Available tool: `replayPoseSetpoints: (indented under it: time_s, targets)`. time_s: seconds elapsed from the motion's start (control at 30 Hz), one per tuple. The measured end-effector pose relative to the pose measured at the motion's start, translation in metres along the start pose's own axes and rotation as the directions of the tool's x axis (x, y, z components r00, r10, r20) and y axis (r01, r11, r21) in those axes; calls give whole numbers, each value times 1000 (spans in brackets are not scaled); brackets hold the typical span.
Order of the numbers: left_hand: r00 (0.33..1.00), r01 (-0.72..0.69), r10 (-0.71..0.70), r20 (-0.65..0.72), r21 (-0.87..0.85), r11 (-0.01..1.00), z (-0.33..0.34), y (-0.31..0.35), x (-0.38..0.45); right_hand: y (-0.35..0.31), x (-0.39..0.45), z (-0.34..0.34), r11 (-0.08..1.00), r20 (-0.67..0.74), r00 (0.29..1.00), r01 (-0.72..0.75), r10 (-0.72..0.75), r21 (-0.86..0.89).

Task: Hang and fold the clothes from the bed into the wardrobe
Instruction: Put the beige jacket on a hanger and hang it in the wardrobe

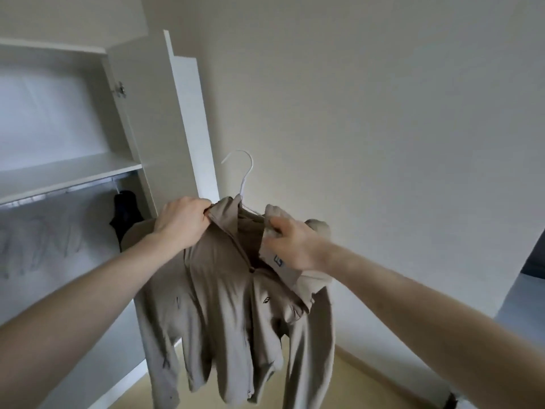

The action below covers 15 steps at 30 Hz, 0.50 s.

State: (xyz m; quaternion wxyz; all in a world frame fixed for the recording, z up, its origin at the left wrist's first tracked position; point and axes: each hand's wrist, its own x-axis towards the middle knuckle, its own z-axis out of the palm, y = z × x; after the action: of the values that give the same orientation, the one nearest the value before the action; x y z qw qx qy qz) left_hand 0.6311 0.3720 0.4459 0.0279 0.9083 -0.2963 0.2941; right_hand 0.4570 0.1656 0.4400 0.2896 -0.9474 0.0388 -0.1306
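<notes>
**Beige shirt on its hanger, not yet on the rail**

At the left of the frame the wardrobe (129,113) stands open, its door (188,119) swung out toward the middle. Under the shelf (70,169) runs the rail (59,193); a dark garment (126,214) already hangs at its right end, and pale clothes (38,243) show blurred further left, so part of the hanging looks done.

Just left of centre, the left hand (181,221) grips the beige shirt (224,290) at the collar and shoulder, fingers curled into the cloth. The shirt hangs in the lower middle of the frame, held in the air in front of the wardrobe's right edge, sleeves dangling. The white hanger (243,175) sits inside it, with its hook rising above the collar against the wall.

Right of centre, the right hand (295,246) pinches the other side of the collar, where a blue label shows.

By my reading the shirt is being settled on the hanger; lifting the hook to the rail remains. The bed is out of view, so how many clothes are left cannot be told.
</notes>
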Motion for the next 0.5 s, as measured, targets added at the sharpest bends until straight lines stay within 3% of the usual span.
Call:
replayPoseSetpoints:
  time_s: [0.13, 0.3, 0.43, 0.5]
  targets:
    - [992, 125, -125, 7, -105, 987, 4, 6, -6, 8, 7, 18, 976, -150, 984, 127, -101, 178]
    - [964, 265, -267, 17, -175, 948, 4, 16, -11, 37, 5, 56, 971, 16, 971, 237, -237, -10]
    - [946, 301, -323, -38, -277, 913, 5, 23, -23, 71, 13, 50, 952, 184, 971, 194, -152, -237]
    - [940, 272, -323, -110, -326, 905, 5, 17, -30, 84, 16, 36, 961, 194, 972, 174, -132, -215]
